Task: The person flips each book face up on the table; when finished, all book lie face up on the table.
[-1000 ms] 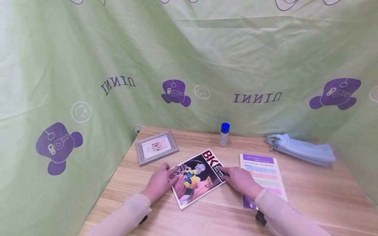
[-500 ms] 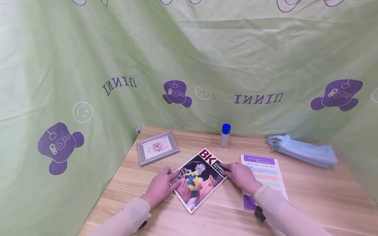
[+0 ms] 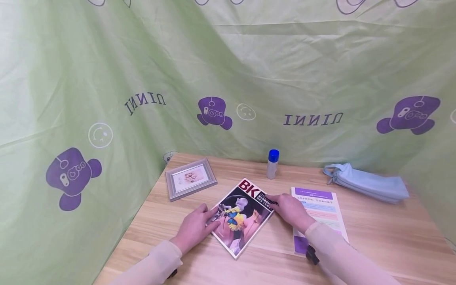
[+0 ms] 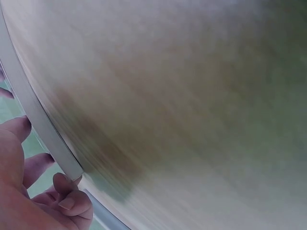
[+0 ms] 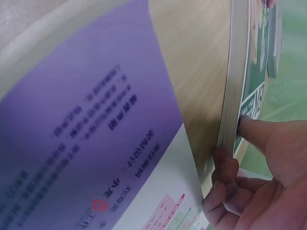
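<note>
A book with a "BK" title and a butterfly cover [image 3: 246, 213] lies at an angle on the table between both hands. The left hand [image 3: 196, 226] grips its left edge, thumb on the cover; in the left wrist view the fingers [image 4: 41, 167] are bent along the book's pale edge [image 4: 36, 110]. At the right corner, the right hand [image 3: 293, 211] pinches the book, with the thumb on top and fingers curled at the side, as the right wrist view shows for the hand [image 5: 273, 167] and the book's page edge [image 5: 231, 91].
A purple and white booklet [image 3: 317, 202] lies partly under the right forearm. Behind the book stands a blue-capped bottle [image 3: 272, 168]. A silver picture frame [image 3: 174, 190] lies at the back left, a light blue pouch [image 3: 374, 183] at the back right. A green patterned curtain [image 3: 249, 59] surrounds the wooden table [image 3: 384, 245].
The book has turned clockwise on the table, its bottom corner moving right and toward the person. Both hands have kept their hold and shifted slightly with it.
</note>
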